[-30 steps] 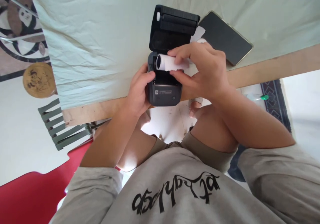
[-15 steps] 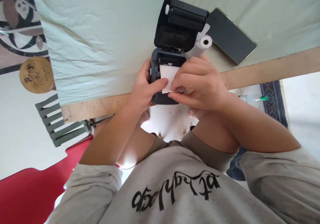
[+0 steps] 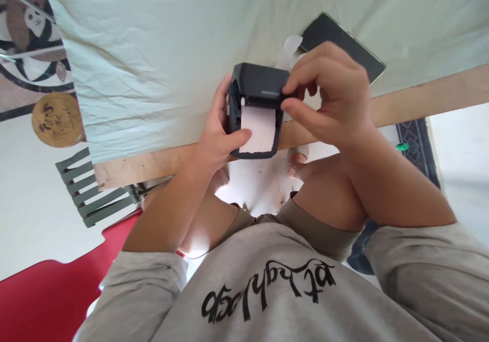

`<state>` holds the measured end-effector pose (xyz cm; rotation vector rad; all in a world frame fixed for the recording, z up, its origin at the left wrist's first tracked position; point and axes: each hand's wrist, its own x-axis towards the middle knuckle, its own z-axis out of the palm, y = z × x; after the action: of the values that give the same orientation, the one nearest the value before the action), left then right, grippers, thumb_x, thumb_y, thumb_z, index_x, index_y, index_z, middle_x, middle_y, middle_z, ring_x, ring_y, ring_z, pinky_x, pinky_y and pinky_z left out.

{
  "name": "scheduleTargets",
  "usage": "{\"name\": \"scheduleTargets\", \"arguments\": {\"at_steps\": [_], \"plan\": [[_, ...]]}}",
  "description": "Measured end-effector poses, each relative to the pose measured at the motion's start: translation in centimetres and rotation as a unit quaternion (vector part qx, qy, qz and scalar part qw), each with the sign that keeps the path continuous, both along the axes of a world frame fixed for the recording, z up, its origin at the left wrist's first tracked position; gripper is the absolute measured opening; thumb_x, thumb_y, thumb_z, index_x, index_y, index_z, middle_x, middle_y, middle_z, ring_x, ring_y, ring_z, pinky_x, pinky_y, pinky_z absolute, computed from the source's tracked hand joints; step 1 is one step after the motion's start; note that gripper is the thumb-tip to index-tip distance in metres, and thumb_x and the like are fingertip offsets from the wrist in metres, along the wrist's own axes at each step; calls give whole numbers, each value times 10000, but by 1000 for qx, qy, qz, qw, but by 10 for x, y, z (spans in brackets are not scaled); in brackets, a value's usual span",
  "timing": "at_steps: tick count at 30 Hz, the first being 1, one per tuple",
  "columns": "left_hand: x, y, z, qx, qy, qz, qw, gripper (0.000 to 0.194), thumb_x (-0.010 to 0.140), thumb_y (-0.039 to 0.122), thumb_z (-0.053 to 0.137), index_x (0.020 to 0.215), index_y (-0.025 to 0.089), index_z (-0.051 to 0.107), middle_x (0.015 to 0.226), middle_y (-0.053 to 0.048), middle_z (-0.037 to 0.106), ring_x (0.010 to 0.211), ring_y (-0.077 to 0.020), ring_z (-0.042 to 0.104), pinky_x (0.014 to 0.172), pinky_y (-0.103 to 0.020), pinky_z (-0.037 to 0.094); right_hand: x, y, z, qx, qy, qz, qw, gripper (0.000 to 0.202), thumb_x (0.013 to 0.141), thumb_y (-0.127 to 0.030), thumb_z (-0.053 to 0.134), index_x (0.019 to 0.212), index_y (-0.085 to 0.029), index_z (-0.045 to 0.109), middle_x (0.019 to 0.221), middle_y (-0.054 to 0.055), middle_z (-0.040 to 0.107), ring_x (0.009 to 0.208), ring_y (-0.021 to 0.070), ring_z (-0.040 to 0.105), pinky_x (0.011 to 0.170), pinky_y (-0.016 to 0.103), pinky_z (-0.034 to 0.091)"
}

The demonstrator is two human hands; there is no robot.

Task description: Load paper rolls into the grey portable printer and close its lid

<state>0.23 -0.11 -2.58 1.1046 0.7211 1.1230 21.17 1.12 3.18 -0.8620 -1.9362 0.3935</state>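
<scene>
A small dark receipt printer [image 3: 233,102] is held over the table's front edge. Around its left side my left hand [image 3: 219,135] is closed, the thumb pressing on the white paper strip [image 3: 262,130] that lies across the printer's opening. The hinged lid [image 3: 263,79] stands partly lowered over the paper. Its right corner is pinched between the thumb and fingers of my right hand [image 3: 332,95]. Behind that hand, a white paper roll [image 3: 292,46] shows only in part.
A dark phone [image 3: 344,41] lies on the table's pale green cloth [image 3: 153,67]. The wooden table edge [image 3: 153,166] runs across in front of me. To the left are a red chair [image 3: 49,291], a green slatted stool [image 3: 95,189] and a round golden object [image 3: 57,120].
My right hand has left the paper strip and taken the lid, which has swung down from upright toward the printer body. My left hand keeps its hold, thumb on the paper.
</scene>
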Motion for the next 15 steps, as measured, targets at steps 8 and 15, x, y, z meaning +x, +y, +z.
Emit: {"name": "scheduleTargets", "arguments": {"at_steps": [8, 15], "plan": [[9, -15, 30, -68, -30, 41, 996, 769, 575, 244, 818, 1259, 325, 475, 1194, -21, 594, 1167, -235, 576, 954, -326, 491, 3, -4, -2, -132, -96, 67, 984, 128, 848, -366, 603, 925, -274, 649, 1045, 43, 593, 773, 156, 581, 665, 333, 556], [9, -18, 32, -75, -13, 55, 996, 341, 737, 318, 734, 1030, 219, 591, 927, -25, 621, 848, -167, 634, 701, -270, 509, -3, -8, -2, -205, -47, 102, 972, 569, 779, -421, 686, 1279, -297, 444, 1371, 63, 466, 890, 165, 586, 631, 278, 541]]}}
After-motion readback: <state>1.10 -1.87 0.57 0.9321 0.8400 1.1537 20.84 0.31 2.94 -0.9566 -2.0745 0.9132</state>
